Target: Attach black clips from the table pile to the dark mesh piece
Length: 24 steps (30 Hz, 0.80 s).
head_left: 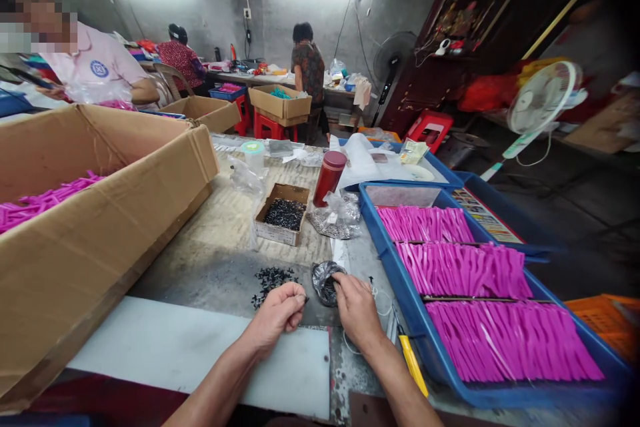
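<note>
My left hand [280, 310] is closed in a pinch over the table, with the tip of a small black part just showing at its fingertips. Beside it lies a loose pile of small black parts [274, 278]. My right hand [356, 307] reaches to the edge of a small round container [323, 273] that looks lined with black plastic. Its fingers are bent together at the rim, and what they grip is hidden. To the right, a blue tray [395, 280] holds rows of magenta plastic strips [465, 273].
A large cardboard box [125, 240] with magenta pieces stands left. Ahead are a small box of black parts [285, 213], a red canister [329, 177] and a plastic bag [337, 213]. A yellow-handled screwdriver [413, 363] lies by the tray. Other people sit farther back.
</note>
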Tool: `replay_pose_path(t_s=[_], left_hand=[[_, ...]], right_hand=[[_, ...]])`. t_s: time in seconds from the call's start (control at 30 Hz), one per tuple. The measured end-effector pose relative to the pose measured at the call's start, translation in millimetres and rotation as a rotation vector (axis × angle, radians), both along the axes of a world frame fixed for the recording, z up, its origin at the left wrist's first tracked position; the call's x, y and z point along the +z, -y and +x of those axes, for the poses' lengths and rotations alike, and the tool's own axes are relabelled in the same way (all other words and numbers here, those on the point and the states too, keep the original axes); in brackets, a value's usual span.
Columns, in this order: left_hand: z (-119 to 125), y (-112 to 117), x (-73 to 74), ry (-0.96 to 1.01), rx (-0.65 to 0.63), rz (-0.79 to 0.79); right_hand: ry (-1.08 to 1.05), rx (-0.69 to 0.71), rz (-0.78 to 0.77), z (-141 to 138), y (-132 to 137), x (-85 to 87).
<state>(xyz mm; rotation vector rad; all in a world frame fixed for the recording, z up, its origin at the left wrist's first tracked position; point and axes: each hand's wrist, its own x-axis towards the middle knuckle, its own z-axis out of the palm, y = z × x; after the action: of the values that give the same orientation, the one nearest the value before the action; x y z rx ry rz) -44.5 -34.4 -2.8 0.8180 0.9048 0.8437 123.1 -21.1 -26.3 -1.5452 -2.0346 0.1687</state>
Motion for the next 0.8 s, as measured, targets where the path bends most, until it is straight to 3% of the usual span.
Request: replay_pose_path(t_s=[0.23,0.43,0.8], left_hand=[[9,4,0.1,0.057,0.004,-0.007],[17,8,-4.1,0.002,0.005,0.054],[18,14,-4.1,-0.414,0.068,0.446]], right_hand=[[-0.542,0.004,-0.245,-14,22,17.0],[-1.034,0.001,-0.521,-29,31,18.0],[-1.090,-0.021,-0.540,-28,32,14.7]])
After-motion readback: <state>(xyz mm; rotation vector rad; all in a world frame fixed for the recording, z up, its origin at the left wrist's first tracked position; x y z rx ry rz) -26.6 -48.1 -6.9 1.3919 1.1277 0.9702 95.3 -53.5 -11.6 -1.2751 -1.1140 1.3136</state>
